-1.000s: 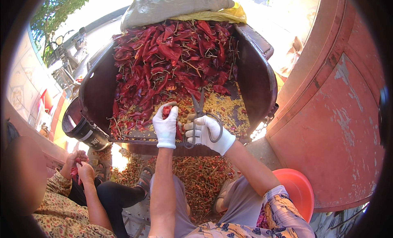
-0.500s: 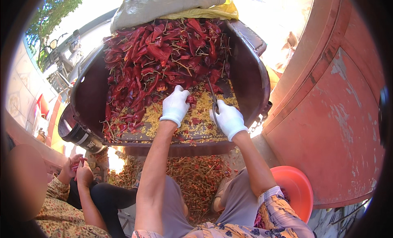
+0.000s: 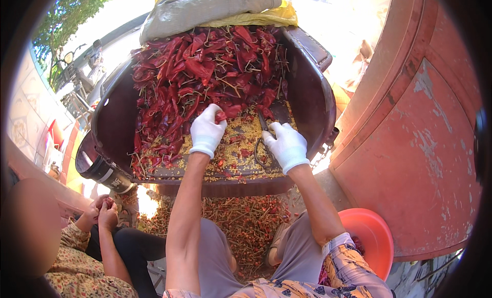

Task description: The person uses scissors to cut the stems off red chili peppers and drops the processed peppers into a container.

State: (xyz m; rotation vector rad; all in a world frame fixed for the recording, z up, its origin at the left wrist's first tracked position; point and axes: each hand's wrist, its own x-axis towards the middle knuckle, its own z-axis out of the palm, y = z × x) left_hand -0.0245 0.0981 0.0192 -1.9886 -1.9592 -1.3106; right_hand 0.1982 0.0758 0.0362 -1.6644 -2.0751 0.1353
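Observation:
Both my hands wear white gloves and work over a dark maroon tub-shaped cart (image 3: 111, 113) heaped with dried red chili peppers (image 3: 197, 67). My left hand (image 3: 207, 126) is closed, with a piece of red pepper (image 3: 220, 116) pinched at its fingertips. At the right, my right hand (image 3: 287, 146) grips a pair of dark scissors (image 3: 262, 122). Their blades point away toward the heap, and the handle loops show beside my fingers. Yellow pepper seeds (image 3: 238, 136) and red scraps cover the cart floor beneath my hands.
A grey and yellow sack (image 3: 210, 11) drapes over the cart's far edge. Stems and scraps (image 3: 246, 221) litter the ground below. An orange-red basin (image 3: 376, 241) stands at my right, by a worn red metal panel (image 3: 410, 154). At left, another person's hands (image 3: 102, 216) hold a red pepper.
My left hand has moved slightly left with the pepper piece. The scissors have turned within my right hand, their loops now lower beside the fingers. The other person's hands have shifted a little.

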